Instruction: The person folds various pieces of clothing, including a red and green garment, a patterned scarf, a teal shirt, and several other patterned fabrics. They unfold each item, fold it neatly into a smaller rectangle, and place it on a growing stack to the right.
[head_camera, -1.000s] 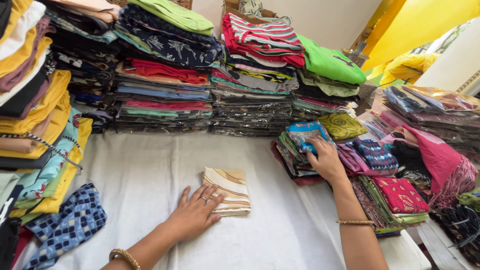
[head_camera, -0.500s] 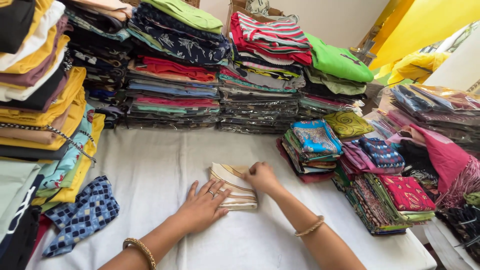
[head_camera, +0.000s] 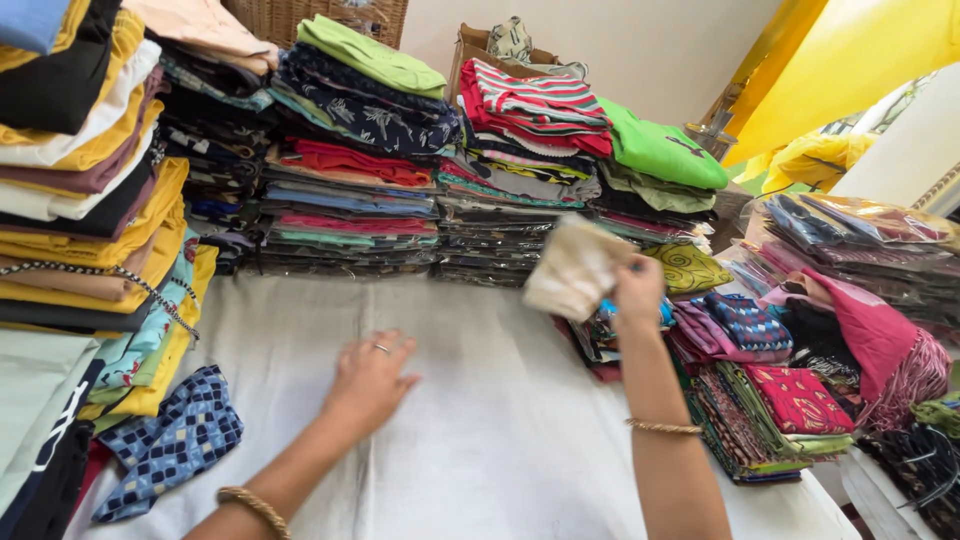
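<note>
Right hand clasped on a folded cream cloth bundle, lifted off the white sheet-covered table and carried toward the small stack of folded patterned fabrics at the right. Left hand flat and released, palm down on the sheet, holding nothing. Bundle picked up but not yet set down on any pile. Tall stacks of folded garments along the far side untouched.

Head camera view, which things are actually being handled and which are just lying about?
In hand:
- folded cream cloth, lifted in the right hand
- white table cover, with the left hand flat on it

Lying about:
- folded clothes stacks behind
- blue checked fabric
- small folded fabric piles on the right
</note>
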